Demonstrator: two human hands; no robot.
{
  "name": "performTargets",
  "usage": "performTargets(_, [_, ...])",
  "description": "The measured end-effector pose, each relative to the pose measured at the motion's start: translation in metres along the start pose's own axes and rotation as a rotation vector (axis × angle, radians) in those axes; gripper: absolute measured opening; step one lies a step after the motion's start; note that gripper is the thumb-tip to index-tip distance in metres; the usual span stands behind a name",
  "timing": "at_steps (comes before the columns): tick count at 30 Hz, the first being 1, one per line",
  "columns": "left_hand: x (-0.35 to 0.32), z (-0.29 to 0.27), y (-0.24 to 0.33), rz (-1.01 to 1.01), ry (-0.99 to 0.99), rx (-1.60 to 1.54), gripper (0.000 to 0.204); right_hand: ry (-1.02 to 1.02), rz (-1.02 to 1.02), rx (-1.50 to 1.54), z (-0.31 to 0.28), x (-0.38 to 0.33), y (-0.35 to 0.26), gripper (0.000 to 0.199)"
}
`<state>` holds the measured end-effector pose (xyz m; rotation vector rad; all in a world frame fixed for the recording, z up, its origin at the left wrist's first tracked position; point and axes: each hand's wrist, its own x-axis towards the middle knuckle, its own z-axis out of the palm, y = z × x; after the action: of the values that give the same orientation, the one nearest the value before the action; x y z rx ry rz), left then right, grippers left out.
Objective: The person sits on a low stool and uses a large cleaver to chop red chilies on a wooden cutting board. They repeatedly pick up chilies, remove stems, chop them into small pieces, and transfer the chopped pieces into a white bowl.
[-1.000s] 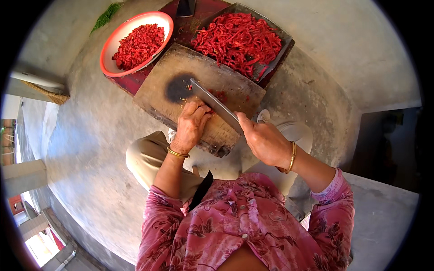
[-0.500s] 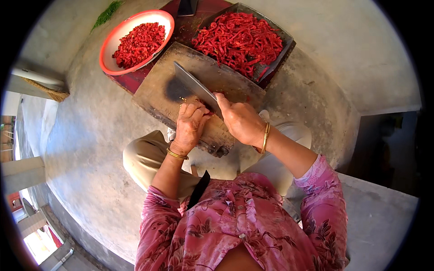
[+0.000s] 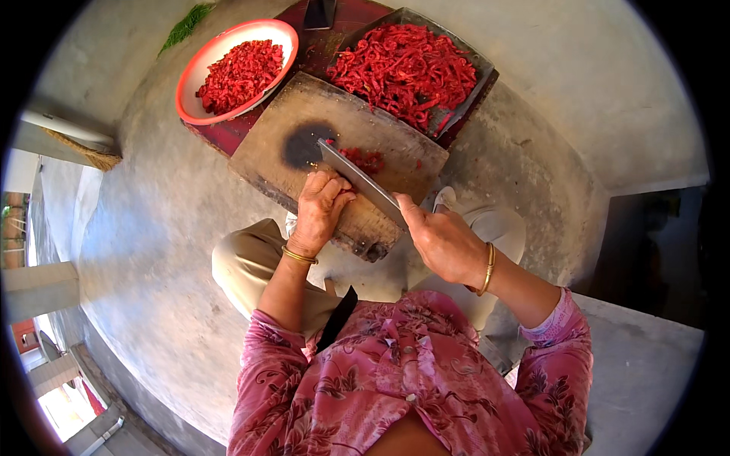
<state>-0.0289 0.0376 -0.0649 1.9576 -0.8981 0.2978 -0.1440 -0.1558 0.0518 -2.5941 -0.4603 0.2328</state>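
My right hand grips the handle of a cleaver, its broad grey blade slanting up and left over a worn wooden chopping board. Against the blade's near side sits my left hand, fingers curled down on red chili peppers that are mostly hidden beneath them. Chopped red chili pieces lie on the board just beyond the blade. A dark round patch marks the board near the cleaver's tip.
Beyond the board, a red-rimmed white basin holds chopped chili. A dark tray heaped with whole red chilies stands to its right. Both rest on a dark red table, with a phone at the back. A straw broom lies far left.
The cleaver and my right hand have moved right and toward me, uncovering the chopped chili behind the blade. My left hand stays in nearly the same place on the board.
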Motion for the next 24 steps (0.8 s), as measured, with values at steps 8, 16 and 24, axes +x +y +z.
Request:
performTargets(8, [-0.002, 0.000, -0.001, 0.008, -0.051, -0.021, 0.020, -0.128, 0.085, -0.108, 0.001, 0.053, -0.007, 0.059])
performTargets(16, [-0.005, -0.012, 0.014, 0.115, -0.102, 0.138, 0.026, -0.003, 0.045, -0.066, 0.013, 0.064, 0.008, 0.058])
performTargets(24, [0.011, 0.001, 0.006, 0.019, -0.080, 0.082, 0.025, 0.118, -0.061, -0.038, 0.009, 0.048, 0.034, 0.044])
